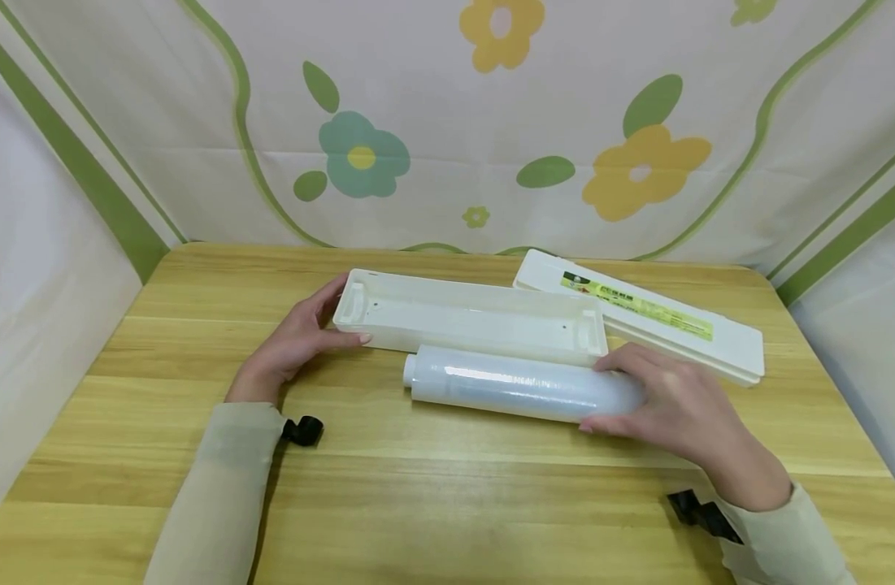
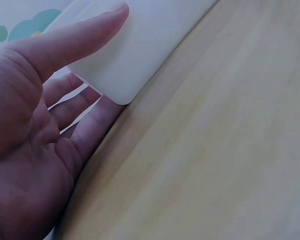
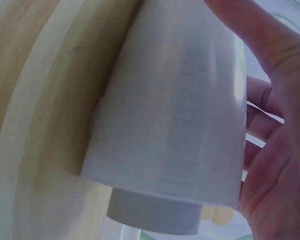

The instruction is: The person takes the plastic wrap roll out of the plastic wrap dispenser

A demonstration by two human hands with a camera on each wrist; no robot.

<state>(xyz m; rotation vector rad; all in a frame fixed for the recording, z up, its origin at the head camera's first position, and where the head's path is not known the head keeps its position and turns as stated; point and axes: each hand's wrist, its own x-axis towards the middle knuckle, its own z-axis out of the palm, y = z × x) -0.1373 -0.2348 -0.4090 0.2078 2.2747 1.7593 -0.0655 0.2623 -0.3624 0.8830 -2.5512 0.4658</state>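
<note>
A long white plastic box (image 1: 469, 321) lies without its lid on the table, with end holders inside. My left hand (image 1: 293, 337) grips its left end. In the left wrist view the thumb lies along one side of the box (image 2: 145, 55), and the other fingers reach around the end and behind. Just in front of the box is a roll of clear plastic wrap (image 1: 520, 386), slanting slightly down to the right. My right hand (image 1: 677, 398) holds the roll by its right end, thumb on the near side. The right wrist view shows the core (image 3: 155, 215) sticking out of one end.
The white lid (image 1: 732, 345) lies at a slant behind and right of the box, with a green-yellow label (image 1: 637, 307) facing up. Wooden table (image 1: 432, 504) extends in front. A flower-printed cloth (image 1: 447, 130) hangs behind the back edge. Black wrist mounts sit on both sleeves.
</note>
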